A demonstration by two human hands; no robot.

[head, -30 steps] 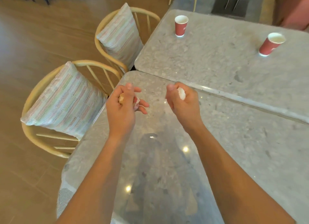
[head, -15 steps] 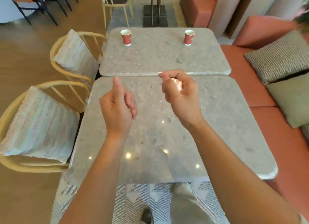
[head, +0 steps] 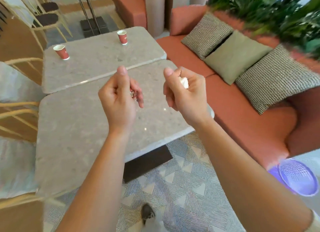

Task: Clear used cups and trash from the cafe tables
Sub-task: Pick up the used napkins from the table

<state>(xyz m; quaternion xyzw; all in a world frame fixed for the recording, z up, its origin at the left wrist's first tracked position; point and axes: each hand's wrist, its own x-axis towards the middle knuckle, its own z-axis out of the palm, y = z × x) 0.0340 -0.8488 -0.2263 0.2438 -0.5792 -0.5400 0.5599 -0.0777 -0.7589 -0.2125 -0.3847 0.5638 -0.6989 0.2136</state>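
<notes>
White napkin wad sat gripped in my right hand, a wrapper scrap in my left hand (mostly hidden); dropping both in the purple mesh bin seemed next.

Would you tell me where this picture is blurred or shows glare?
Head view: motion blur smears the plant at top right and the chair at the left edge; the left hand with its crumpled wrapper, the right hand with its white tissue and both red cups are fairly sharp; small glints dot the near table.
</notes>
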